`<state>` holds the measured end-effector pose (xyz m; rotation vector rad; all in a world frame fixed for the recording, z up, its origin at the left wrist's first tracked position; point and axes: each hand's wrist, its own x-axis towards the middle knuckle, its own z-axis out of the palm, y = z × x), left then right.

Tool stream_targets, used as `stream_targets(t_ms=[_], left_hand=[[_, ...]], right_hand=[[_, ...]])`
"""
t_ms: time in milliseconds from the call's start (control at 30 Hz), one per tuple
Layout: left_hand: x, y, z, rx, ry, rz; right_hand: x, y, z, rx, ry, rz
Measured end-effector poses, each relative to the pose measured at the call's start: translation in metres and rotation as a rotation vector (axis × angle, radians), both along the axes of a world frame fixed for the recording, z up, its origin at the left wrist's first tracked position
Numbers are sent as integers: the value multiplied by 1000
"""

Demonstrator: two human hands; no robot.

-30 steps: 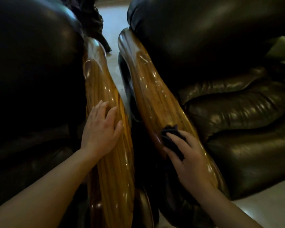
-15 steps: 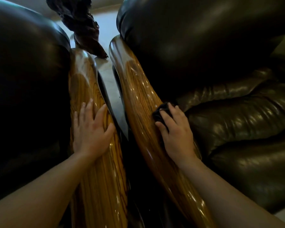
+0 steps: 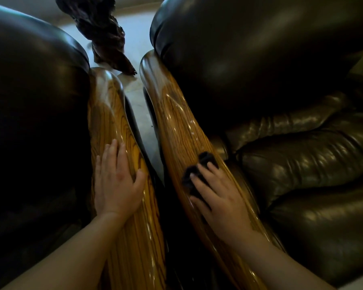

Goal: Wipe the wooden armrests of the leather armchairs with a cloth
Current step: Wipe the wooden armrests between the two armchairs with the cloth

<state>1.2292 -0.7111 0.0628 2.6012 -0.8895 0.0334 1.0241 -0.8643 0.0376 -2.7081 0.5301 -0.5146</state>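
Two glossy wooden armrests run side by side between two dark leather armchairs. My left hand (image 3: 116, 183) lies flat, fingers together, on the left armrest (image 3: 107, 114) and holds nothing. My right hand (image 3: 218, 197) presses a small dark cloth (image 3: 197, 170) onto the right armrest (image 3: 174, 114); the cloth shows past my fingertips and is partly hidden under my palm. A few pale specks sit on the right armrest above the cloth.
The left armchair's leather back (image 3: 34, 97) fills the left side, the right armchair's back and seat cushion (image 3: 302, 160) the right. A narrow strip of pale floor (image 3: 143, 114) shows between the armrests. A dark carved wooden object (image 3: 105, 32) stands on the floor beyond.
My right hand with the cloth slid up the right armrest, then back down toward me and to its outer edge. My left hand has stayed flat on the left armrest.
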Motion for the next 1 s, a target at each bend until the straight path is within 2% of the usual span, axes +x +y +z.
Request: stream_targets(t_ms=[100, 267, 333, 467, 500, 633, 733, 867, 933, 1000], left_hand=[[3, 0, -4, 17, -12, 10], [2, 0, -5, 5, -10, 26], [2, 1, -2, -5, 9, 26], [1, 0, 1, -20, 24, 25], [1, 0, 1, -26, 22, 28], [0, -1, 2, -30, 22, 29], [1, -1, 3, 9, 14, 45], [3, -1, 2, 10, 23, 59], [4, -1, 1, 1, 24, 65], [4, 0, 0, -1, 21, 65]], right_hand=[[-19, -8, -3, 68, -15, -12], [38, -11, 15, 222, -71, -378], [40, -7, 16, 164, -44, -325], [-3, -8, 4, 50, 30, -29], [-7, -15, 3, 50, 44, -35], [38, -30, 21, 166, 51, -304], [66, -15, 30, 99, 97, -179], [22, -8, 20, 37, 121, 55], [15, -18, 18, 62, 119, -28], [35, -27, 22, 157, 123, -204]])
